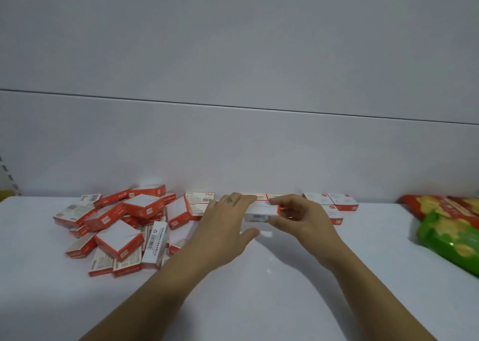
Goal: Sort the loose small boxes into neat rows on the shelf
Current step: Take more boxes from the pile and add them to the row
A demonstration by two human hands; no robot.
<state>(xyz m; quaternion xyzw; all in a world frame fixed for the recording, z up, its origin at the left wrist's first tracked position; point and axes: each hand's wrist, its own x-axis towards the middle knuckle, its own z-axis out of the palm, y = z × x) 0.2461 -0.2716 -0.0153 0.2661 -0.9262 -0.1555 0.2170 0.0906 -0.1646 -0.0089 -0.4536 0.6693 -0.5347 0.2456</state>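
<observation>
Held box: a small box (260,212) sits mid-shelf, just in front of the back row (330,203).
Right hand (304,217): fingers and thumb pinch the box's right end.
Left hand (226,219): fingers lie fairly straight against its left end, thumb spread clear.
Technique: slide it square against its neighbours, edges flush, before letting go.
Remaining: loose pile (116,224) lies to the left on the shelf (259,289).
Obscured: the row behind the hands is hidden; print is blurred; snack bags (451,226) are cut off at right.

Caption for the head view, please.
Right hand pinches a small box, left hand touching it, by the row on the shelf; loose boxes piled left.
</observation>
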